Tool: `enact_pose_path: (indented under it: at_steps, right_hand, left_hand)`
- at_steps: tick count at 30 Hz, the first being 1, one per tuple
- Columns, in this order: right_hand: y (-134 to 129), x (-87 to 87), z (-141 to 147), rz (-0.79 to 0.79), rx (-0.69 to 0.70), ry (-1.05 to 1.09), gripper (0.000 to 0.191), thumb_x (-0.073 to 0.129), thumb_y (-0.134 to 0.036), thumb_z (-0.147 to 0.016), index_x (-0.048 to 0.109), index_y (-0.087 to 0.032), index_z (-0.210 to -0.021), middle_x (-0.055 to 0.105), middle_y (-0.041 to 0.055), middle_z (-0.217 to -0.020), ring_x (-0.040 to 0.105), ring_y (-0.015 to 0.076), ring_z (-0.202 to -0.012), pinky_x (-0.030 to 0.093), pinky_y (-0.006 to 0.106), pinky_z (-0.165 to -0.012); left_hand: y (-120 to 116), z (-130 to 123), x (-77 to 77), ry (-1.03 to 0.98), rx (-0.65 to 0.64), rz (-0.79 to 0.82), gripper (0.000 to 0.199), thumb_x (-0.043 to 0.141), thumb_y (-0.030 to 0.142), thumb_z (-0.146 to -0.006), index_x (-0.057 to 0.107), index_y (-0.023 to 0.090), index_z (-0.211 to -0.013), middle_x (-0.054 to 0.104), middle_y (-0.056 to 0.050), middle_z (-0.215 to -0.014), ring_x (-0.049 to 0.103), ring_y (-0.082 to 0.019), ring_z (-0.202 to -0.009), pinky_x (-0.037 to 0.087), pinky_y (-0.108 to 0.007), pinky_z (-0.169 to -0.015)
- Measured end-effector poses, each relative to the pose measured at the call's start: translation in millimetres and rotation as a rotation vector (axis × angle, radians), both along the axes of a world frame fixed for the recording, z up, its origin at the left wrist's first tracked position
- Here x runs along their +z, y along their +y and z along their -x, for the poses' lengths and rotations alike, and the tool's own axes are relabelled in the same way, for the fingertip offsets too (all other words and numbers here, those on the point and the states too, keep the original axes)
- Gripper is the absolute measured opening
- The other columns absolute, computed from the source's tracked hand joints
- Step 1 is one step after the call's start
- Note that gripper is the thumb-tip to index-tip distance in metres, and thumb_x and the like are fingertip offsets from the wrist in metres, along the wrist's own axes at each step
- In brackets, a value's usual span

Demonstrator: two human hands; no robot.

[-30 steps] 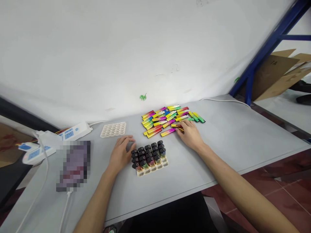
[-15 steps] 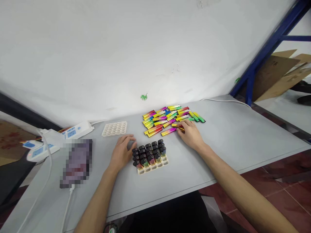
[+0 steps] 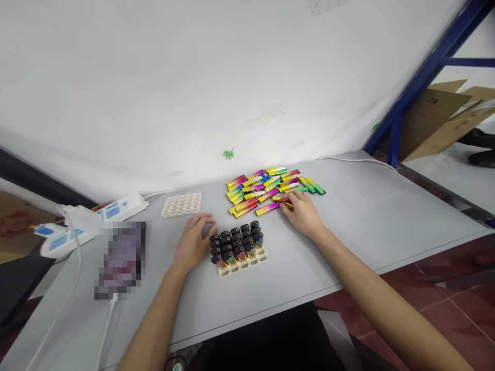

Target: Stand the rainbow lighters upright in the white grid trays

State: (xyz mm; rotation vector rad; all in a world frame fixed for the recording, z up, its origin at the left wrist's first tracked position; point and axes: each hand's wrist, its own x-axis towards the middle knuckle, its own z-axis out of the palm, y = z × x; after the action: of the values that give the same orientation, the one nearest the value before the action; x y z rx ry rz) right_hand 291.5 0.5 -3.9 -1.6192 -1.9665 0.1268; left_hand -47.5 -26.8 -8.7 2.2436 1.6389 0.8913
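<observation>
My right hand reaches to the near right edge of a pile of flat, shiny gradient-coloured tubes. Its thumb and fingers close around a yellow-and-red tube, partly hidden by the fingers. My left hand rests on the table with curved fingers and thumb apart, holding nothing. Just right of it is a cream tray with holes. Rows of upright tubes with black tops fill most of it; the front row of holes is bare. One yellow-to-magenta tube lies at the pile's front.
A second cream tray lies behind my left hand with bare holes. On the left are power strips, a blurred-out phone-like object and a white cable. A wall borders the back; blue framing stands at right.
Both hands keep nearly the same place and pose. The whole view has shifted very slightly; the trays and the pile look unchanged.
</observation>
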Motion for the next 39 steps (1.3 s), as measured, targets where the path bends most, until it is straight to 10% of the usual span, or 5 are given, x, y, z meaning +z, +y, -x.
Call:
enact_pose_path:
  at_steps: [10,23,39]
  right_hand:
    - [13.9,26.1,26.4,-0.159,0.169,-0.105,0.025,0.049,-0.027,-0.097,0.07,-0.018,-0.109,0.069,0.0111,-0.112,0.053,0.0287,-0.105,0.044,0.042,-0.096]
    - [113.0,70.1,140.3,0.079,0.643,-0.765,0.032,0.057,-0.008,-0.088,0.076,-0.024,-0.108,0.066,0.0139,-0.112,0.052,0.0294,-0.109,0.041,0.036,-0.08]
    - [103.5,78.2,154.5,0.184,0.666,-0.636,0.019,0.063,-0.015,-0.086,0.071,-0.016,-0.103,0.065,0.0148,-0.119,0.062,0.0266,-0.106,0.047,0.032,-0.073]
  left_hand:
    - [2.5,1.6,-3.5,0.012,0.011,-0.001,0.016,0.052,0.035,-0.092,0.063,0.025,-0.097,0.066,-0.007,-0.121,0.058,-0.027,-0.118,0.046,-0.048,-0.103]
    - [-0.1,1.3,-3.3,0.024,-0.004,-0.014,0.013,0.052,0.03,-0.094,0.062,0.024,-0.099,0.066,-0.007,-0.121,0.057,-0.026,-0.117,0.045,-0.046,-0.104]
    - [-0.6,0.9,-2.5,0.021,-0.008,-0.006,0.013,0.051,0.029,-0.095,0.062,0.024,-0.1,0.065,-0.007,-0.122,0.057,-0.026,-0.116,0.046,-0.045,-0.102]
